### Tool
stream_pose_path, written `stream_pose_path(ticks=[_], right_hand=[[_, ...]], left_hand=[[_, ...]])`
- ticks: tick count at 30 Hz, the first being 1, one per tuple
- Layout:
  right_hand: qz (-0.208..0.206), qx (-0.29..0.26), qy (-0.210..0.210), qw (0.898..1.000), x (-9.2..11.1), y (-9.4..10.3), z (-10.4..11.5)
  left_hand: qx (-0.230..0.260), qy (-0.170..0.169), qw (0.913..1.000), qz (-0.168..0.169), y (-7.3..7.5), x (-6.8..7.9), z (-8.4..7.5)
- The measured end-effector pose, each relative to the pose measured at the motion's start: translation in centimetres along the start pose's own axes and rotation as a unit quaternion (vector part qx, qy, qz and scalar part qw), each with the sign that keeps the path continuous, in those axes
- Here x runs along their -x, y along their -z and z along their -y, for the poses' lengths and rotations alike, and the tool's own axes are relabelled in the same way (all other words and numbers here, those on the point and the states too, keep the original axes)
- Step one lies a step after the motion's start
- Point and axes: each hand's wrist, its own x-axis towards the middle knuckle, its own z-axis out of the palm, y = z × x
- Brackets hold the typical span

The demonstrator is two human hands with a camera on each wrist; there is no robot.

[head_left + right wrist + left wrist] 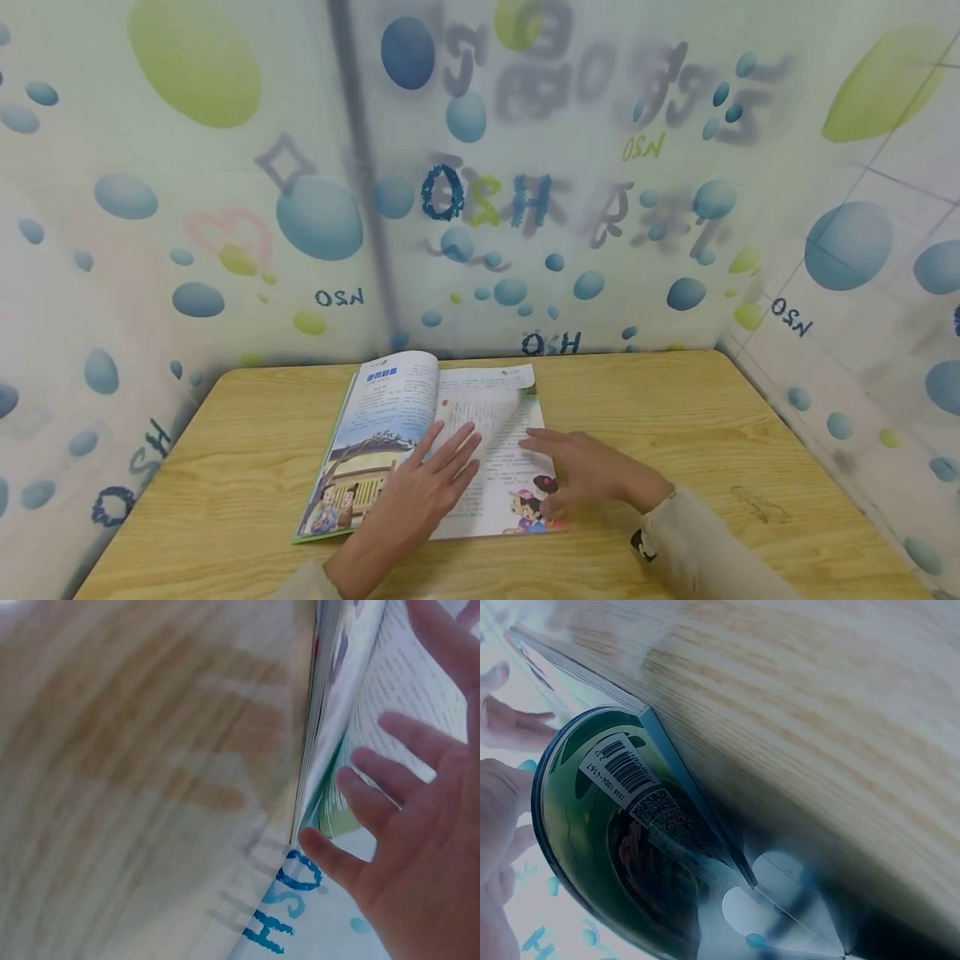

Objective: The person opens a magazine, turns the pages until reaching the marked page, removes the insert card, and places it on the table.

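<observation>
An open magazine (495,483) with printed text and cartoon pictures lies on the wooden table. One of its right-hand pages (480,417) is partly raised and bends over the page beneath. My left hand (423,496) is over the middle of the magazine, its fingers straight against the raised page. At the right edge, my right hand (588,468) has its fingers extended toward the page, holding nothing; in the right wrist view the right hand (420,840) shows spread fingers beside the text. The left wrist view shows the green back cover (592,825) with a barcode, bowed up from the table.
The wooden table (675,400) extends on both sides of the magazine. Behind it and at both sides hang translucent curtains (480,275) printed with blue and green drops and lettering. A small dark tag (642,546) sits by the right sleeve.
</observation>
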Motion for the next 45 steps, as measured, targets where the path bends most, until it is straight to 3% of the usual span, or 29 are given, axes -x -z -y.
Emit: stream_pose_path(ticks=[5,10,18,25,38,45], right_hand=[[0.04,0.001,0.02,0.999,0.27,-0.07,0.34],[0.041,-0.002,0.03,0.999,0.32,0.07,0.4],[0.044,-0.005,0.03,0.999,0.24,0.13,0.39],[0.041,-0.003,0.033,0.999,0.25,0.05,0.37],[0.044,-0.002,0.036,0.998,0.26,-0.01,0.27],[0.046,0.003,0.036,0.998,0.3,0.02,0.33]], left_hand=[[0.001,-0.003,1.0,0.007,-0.43,-0.06,-0.15],[0.01,0.015,0.9998,-0.009,-0.71,-0.06,-0.2],[0.016,0.045,0.9988,-0.008,-0.63,0.1,-0.17],[0.028,0.058,0.9978,0.019,-0.52,0.3,-0.08],[0.049,0.111,0.9925,0.02,-0.92,0.69,0.04],[0.061,0.143,0.9863,0.054,-0.82,0.75,-0.18]])
